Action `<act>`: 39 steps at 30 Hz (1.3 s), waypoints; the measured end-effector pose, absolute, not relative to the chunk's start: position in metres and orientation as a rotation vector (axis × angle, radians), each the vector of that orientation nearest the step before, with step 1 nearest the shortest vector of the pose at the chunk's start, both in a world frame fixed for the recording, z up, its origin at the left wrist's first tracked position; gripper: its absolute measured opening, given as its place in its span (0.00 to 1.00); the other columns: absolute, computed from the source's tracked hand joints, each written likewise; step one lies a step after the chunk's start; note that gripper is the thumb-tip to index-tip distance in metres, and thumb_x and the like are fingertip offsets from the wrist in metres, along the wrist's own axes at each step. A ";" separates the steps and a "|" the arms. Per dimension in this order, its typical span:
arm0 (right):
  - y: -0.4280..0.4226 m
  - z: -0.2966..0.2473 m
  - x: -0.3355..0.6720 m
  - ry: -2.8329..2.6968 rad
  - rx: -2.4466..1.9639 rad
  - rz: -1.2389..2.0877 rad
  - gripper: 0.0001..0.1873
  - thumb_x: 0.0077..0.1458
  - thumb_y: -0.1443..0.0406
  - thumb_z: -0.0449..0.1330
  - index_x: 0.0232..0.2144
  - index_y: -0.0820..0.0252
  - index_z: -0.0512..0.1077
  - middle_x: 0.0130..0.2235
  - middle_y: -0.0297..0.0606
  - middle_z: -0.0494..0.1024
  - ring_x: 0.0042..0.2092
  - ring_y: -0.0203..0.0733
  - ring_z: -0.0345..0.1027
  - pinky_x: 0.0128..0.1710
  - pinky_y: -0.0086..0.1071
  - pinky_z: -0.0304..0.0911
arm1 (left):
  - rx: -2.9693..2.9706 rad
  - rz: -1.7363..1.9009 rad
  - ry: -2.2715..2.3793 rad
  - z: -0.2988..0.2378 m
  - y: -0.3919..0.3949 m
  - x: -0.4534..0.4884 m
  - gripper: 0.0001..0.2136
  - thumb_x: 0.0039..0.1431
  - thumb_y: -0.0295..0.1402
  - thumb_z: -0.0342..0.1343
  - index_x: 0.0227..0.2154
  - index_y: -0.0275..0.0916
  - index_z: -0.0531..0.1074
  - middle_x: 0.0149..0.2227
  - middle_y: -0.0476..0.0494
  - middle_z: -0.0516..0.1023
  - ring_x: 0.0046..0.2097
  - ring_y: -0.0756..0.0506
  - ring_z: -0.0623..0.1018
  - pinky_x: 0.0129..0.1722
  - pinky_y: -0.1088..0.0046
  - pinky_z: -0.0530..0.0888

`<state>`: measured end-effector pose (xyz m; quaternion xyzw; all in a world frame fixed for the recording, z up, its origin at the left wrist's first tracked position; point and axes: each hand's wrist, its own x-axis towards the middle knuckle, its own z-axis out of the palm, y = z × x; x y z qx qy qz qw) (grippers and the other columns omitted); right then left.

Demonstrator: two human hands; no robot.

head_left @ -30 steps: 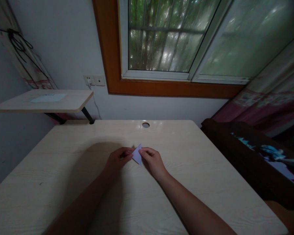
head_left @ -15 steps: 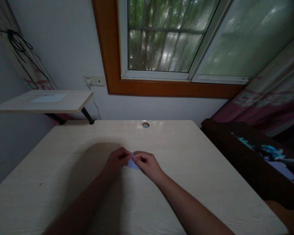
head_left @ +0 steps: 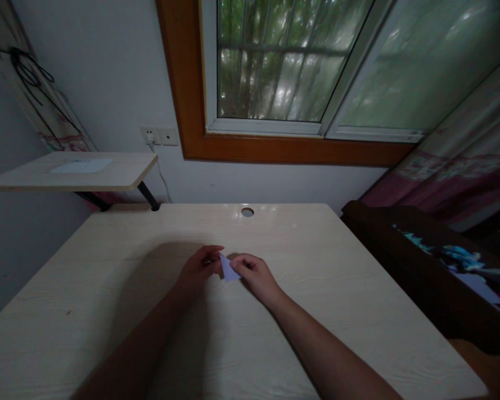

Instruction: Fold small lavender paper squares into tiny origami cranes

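Pinching: we hold the paper (head_left: 228, 270) with both hands.
Left hand (head_left: 198, 270): closed on its left corner.
Right hand (head_left: 256, 276): closed on its right edge.
Desk (head_left: 337, 289): under our hands.

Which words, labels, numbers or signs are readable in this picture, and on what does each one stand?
None can be read.
Paper in left hand and right hand: no print shows.
Sheet on shelf: faint marks, too blurred.
Wall hanging: red marks, too blurred.
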<state>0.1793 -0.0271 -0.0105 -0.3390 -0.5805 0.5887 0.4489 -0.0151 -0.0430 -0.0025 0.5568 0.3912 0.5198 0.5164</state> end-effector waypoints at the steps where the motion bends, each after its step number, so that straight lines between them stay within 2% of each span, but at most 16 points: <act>1: -0.027 -0.011 0.180 -1.420 -0.821 1.481 0.15 0.56 0.54 0.65 0.29 0.62 0.76 0.29 0.35 0.73 0.30 0.39 0.63 0.32 0.29 0.56 | 1.357 1.243 0.881 -0.003 -0.044 -0.015 0.16 0.56 0.33 0.60 0.48 0.38 0.72 0.33 0.46 0.74 0.34 0.49 0.74 0.35 0.74 0.71; 4: -0.025 -0.012 0.182 -1.385 -0.795 1.545 0.16 0.54 0.54 0.67 0.30 0.62 0.77 0.29 0.35 0.73 0.30 0.39 0.63 0.32 0.29 0.55 | 1.478 1.186 0.825 -0.006 -0.045 -0.016 0.13 0.58 0.33 0.58 0.46 0.38 0.73 0.32 0.45 0.74 0.35 0.48 0.75 0.36 0.73 0.70; 9: -0.024 -0.010 0.184 -1.386 -0.814 1.613 0.20 0.51 0.50 0.69 0.32 0.63 0.78 0.30 0.38 0.75 0.30 0.40 0.64 0.31 0.29 0.57 | 1.667 1.174 1.055 -0.005 -0.043 -0.016 0.07 0.56 0.33 0.60 0.38 0.38 0.75 0.34 0.45 0.74 0.35 0.48 0.74 0.34 0.74 0.70; 12: -0.024 -0.010 0.184 -1.393 -0.796 1.596 0.23 0.56 0.47 0.65 0.34 0.63 0.77 0.29 0.38 0.74 0.29 0.40 0.64 0.30 0.29 0.57 | 1.709 1.177 1.144 -0.003 -0.041 -0.015 0.06 0.57 0.34 0.59 0.32 0.37 0.75 0.33 0.46 0.74 0.35 0.49 0.73 0.34 0.75 0.69; 16: -0.024 -0.011 0.184 -1.389 -0.782 1.505 0.26 0.64 0.45 0.56 0.34 0.62 0.76 0.29 0.38 0.73 0.31 0.42 0.65 0.31 0.30 0.59 | 1.557 1.173 1.213 -0.001 -0.041 -0.014 0.10 0.59 0.38 0.56 0.28 0.36 0.71 0.25 0.49 0.71 0.27 0.51 0.70 0.28 0.77 0.66; 19: -0.025 -0.010 0.184 -1.435 -0.801 1.485 0.26 0.64 0.45 0.56 0.32 0.62 0.75 0.30 0.38 0.73 0.32 0.42 0.65 0.33 0.31 0.60 | 1.442 1.155 1.246 -0.001 -0.041 -0.013 0.10 0.57 0.39 0.57 0.27 0.36 0.70 0.22 0.51 0.70 0.25 0.51 0.69 0.26 0.77 0.66; 24: -0.025 -0.008 0.181 -1.424 -0.940 1.449 0.24 0.53 0.45 0.65 0.29 0.61 0.73 0.28 0.34 0.71 0.29 0.40 0.63 0.29 0.28 0.56 | 1.390 1.129 1.194 -0.002 -0.042 -0.012 0.11 0.56 0.40 0.58 0.28 0.36 0.71 0.23 0.51 0.72 0.25 0.51 0.71 0.26 0.77 0.67; 30: -0.024 -0.010 0.181 -1.398 -0.921 1.450 0.23 0.53 0.47 0.66 0.27 0.61 0.73 0.27 0.34 0.70 0.29 0.39 0.61 0.28 0.28 0.54 | 1.417 1.100 1.150 -0.004 -0.042 -0.012 0.12 0.56 0.40 0.59 0.36 0.35 0.72 0.24 0.49 0.75 0.26 0.50 0.73 0.27 0.76 0.68; 35: -0.023 -0.012 0.181 -1.398 -0.899 1.438 0.21 0.55 0.49 0.65 0.28 0.62 0.75 0.27 0.34 0.69 0.29 0.39 0.60 0.28 0.28 0.53 | 1.385 1.075 1.165 -0.002 -0.042 -0.011 0.12 0.56 0.41 0.59 0.28 0.36 0.71 0.24 0.47 0.76 0.25 0.51 0.73 0.27 0.76 0.69; 39: -0.024 -0.012 0.182 -1.414 -0.910 1.418 0.21 0.56 0.48 0.64 0.28 0.62 0.74 0.27 0.34 0.69 0.29 0.39 0.60 0.28 0.28 0.54 | 1.380 1.050 1.175 0.002 -0.044 -0.010 0.13 0.56 0.41 0.58 0.26 0.35 0.71 0.23 0.48 0.75 0.24 0.51 0.72 0.26 0.76 0.68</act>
